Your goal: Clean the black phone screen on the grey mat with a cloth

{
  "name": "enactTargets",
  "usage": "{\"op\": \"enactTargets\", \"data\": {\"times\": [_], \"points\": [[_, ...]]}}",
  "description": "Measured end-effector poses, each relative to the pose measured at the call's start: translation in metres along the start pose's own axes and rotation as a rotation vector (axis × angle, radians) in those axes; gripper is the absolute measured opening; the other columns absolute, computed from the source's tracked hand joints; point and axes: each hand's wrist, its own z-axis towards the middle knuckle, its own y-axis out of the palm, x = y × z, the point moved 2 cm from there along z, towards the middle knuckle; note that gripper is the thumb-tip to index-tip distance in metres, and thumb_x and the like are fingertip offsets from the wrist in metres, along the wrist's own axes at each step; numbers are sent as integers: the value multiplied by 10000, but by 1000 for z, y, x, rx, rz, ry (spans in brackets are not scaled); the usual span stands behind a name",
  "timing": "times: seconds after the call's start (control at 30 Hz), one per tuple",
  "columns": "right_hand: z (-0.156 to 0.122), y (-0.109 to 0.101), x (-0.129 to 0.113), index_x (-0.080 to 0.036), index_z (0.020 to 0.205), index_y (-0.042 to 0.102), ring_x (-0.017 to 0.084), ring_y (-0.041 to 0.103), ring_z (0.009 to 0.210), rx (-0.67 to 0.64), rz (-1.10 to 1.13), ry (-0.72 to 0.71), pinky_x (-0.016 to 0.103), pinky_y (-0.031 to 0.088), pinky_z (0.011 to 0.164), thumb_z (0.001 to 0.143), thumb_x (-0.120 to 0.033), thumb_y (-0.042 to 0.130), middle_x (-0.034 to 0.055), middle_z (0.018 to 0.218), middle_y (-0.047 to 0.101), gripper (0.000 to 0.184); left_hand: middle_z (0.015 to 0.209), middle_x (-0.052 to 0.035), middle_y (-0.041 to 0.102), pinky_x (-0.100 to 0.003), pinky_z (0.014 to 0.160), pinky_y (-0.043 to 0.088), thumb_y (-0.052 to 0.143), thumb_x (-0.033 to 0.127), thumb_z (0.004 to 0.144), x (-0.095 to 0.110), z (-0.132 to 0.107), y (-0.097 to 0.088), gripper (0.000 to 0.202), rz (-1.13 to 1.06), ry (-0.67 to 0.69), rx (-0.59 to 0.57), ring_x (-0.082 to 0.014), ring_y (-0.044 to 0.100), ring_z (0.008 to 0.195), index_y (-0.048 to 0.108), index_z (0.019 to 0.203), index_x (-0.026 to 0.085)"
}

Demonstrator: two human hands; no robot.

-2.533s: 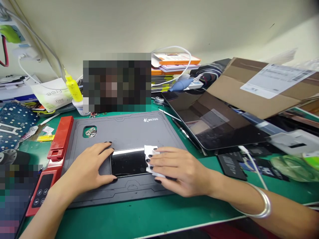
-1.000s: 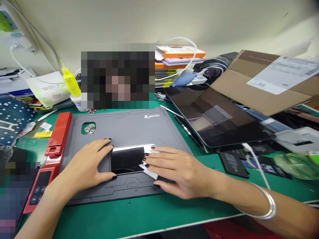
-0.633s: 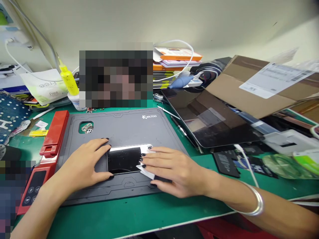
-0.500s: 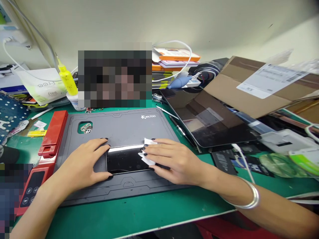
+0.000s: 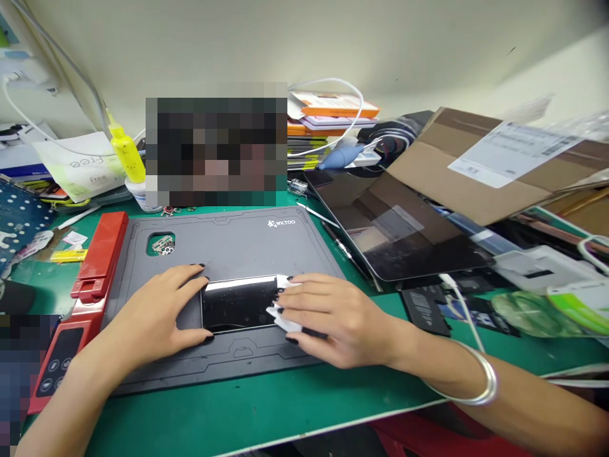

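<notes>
A black-screened smartphone [image 5: 240,308] lies face up on a grey work mat [image 5: 228,244]. My left hand [image 5: 159,314] holds its left end, thumb at the near corner and forefinger at the far corner, the other fingers resting on the mat. Over the right part of the screen, my right hand [image 5: 340,317] presses a crumpled white wipe [image 5: 287,320] under its fingers. That hand hides the phone's right end and much of the wipe. A silver bangle [image 5: 483,381] circles the right wrist.
Along the mat's left side runs a red device [image 5: 99,260] with touch buttons. Right of the mat lie a pen-like tool [image 5: 345,247], a large dark screen [image 5: 404,231] and a cardboard box [image 5: 438,165]. Behind stand a yellow bottle [image 5: 127,152] and stacked boxes [image 5: 340,105].
My right hand has slid slightly toward the near edge of the phone with the wipe, its fingers more bent. My left hand stays in place on the phone.
</notes>
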Motion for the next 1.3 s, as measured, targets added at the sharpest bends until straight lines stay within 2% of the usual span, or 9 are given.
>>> {"op": "enactTargets", "data": {"times": [0.17,0.33,0.43,0.53,0.7,0.8,0.93,1.13,1.3], "points": [[0,-1,2,-155,993,707,188,698,916,-23,-15,-14,393,556,907,943,-193,536,72,995,744,182,1475,-136,475,-552,1083,437,720,498,767,-1,-1,0,645,-19,12,21,-355,489,1311,569,1317,195],[0,-2,2,-163,896,705,184,700,806,14,-19,16,372,578,830,931,-207,565,48,890,747,151,1483,-143,462,-562,1091,427,734,492,762,0,0,-1,680,12,-5,-5,-359,476,1323,557,1336,171],[0,-1,1,-139,958,700,194,700,871,-21,32,-33,378,582,854,942,-217,543,68,954,746,177,1480,-149,466,-562,1085,434,732,485,763,1,1,-2,677,18,-5,-15,-360,480,1319,559,1332,162],[0,0,5,-144,973,702,197,701,888,-18,-29,-5,385,581,864,952,-205,534,74,998,742,180,1478,-154,467,-563,1081,438,726,483,766,2,2,-2,673,19,-3,-16,-360,485,1314,558,1331,158],[-1,-3,5,-142,856,703,188,707,786,26,-21,3,346,602,771,925,-182,578,54,866,747,149,1481,-150,464,-557,1081,441,729,484,767,1,1,-1,675,30,3,-14,-357,483,1316,557,1332,158],[-1,-2,3,-139,881,705,190,708,811,9,20,-18,357,603,799,936,-197,562,54,889,748,164,1483,-151,461,-557,1083,440,731,482,767,0,1,-1,681,32,5,-8,-358,478,1320,554,1337,152],[0,0,7,-136,933,709,200,709,867,1,-55,13,384,597,836,954,-190,528,75,973,744,190,1481,-146,464,-560,1084,436,728,479,775,0,0,-1,668,27,10,-8,-356,483,1316,556,1336,162],[0,-1,4,-137,912,705,191,711,837,6,10,-20,366,596,839,942,-203,554,54,918,749,168,1481,-142,464,-558,1082,437,743,471,759,1,1,-1,667,18,2,-8,-361,478,1318,565,1325,166],[1,0,7,-129,999,703,207,699,947,-34,-66,15,394,569,905,967,-209,512,86,1038,736,209,1477,-133,470,-550,1087,432,735,472,766,0,0,1,660,8,5,12,-356,482,1317,560,1331,180]]}}
